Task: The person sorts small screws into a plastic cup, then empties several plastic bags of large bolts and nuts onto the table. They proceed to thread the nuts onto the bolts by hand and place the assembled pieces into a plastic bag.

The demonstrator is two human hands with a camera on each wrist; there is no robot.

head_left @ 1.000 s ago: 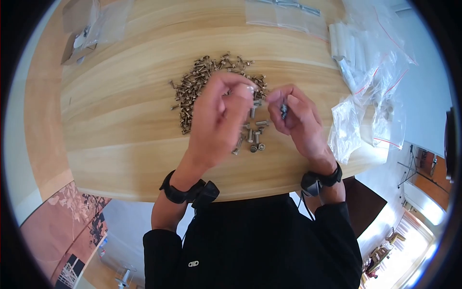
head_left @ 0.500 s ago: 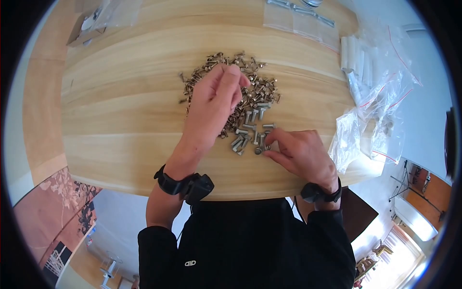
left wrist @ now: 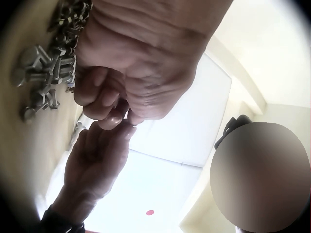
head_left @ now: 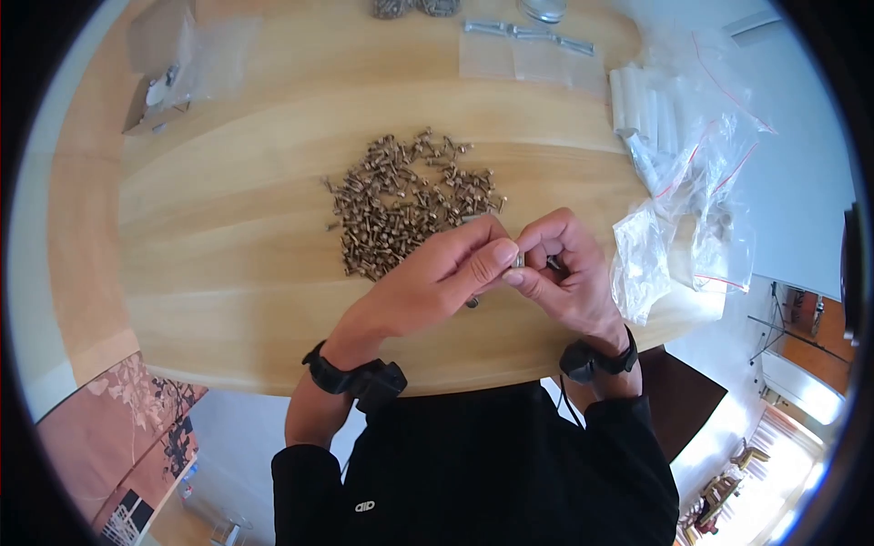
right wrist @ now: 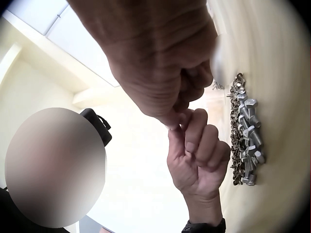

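Note:
The fingertips of my left hand and right hand meet just in front of the bolt pile. Between them both hands pinch a small silvery metal piece, mostly covered by thumbs and fingers. Some grey metal also shows inside the curled fingers of the right hand. Larger silver bolts lie close below the hands, showing well in both wrist views; in the head view the left hand hides most of them. Many small bronze-coloured bolts are heaped beyond that hand.
Clear plastic bags with red seals lie at the right, beside white tubes. A flat bag of long bolts and a round tin are at the far side. A small open box stands far left.
The right hand has left the large bolts and come up to the left hand. The left hand has moved from over the heap toward the body and right, so the fingertips now meet.

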